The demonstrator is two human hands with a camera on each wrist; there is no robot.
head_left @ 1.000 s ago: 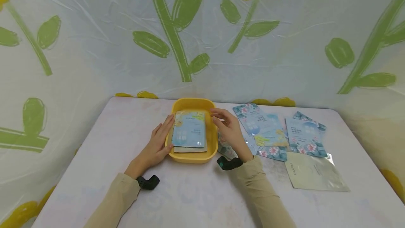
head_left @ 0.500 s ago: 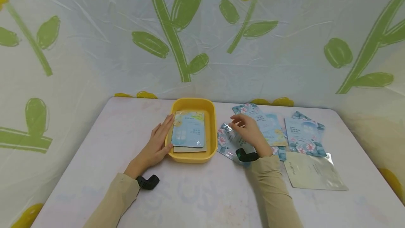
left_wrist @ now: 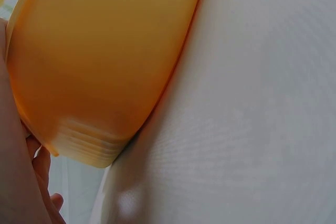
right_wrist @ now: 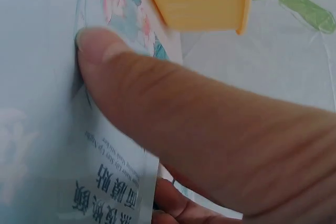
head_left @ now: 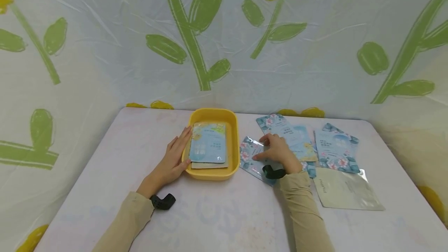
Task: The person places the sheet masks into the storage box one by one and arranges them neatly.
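My left hand [head_left: 173,155] rests along the left rim of a yellow plastic basin [head_left: 212,176], fingers fairly straight. Inside the basin, a light blue packet with yellow flowers [head_left: 209,143] lies over a beige packet [head_left: 210,165]. To the right of the basin, my right hand [head_left: 278,151] is on a blue floral face mask packet [head_left: 249,158]. The right wrist view shows the thumb [right_wrist: 97,43] pressed on the packet's printed face, with other fingers [right_wrist: 176,200] curled at its edge, partly hidden behind it.
Behind my right hand lie overlapping blue packets [head_left: 302,143]. Farther right, another floral packet [head_left: 336,149] partly covers a silvery beige packet [head_left: 346,193]. The pale table [head_left: 210,221] meets a flower-printed cloth backdrop [head_left: 119,49] at its far edge.
My right hand has moved right from the basin's right rim and come down onto the nearby floral packet. The left hand stays at the basin.
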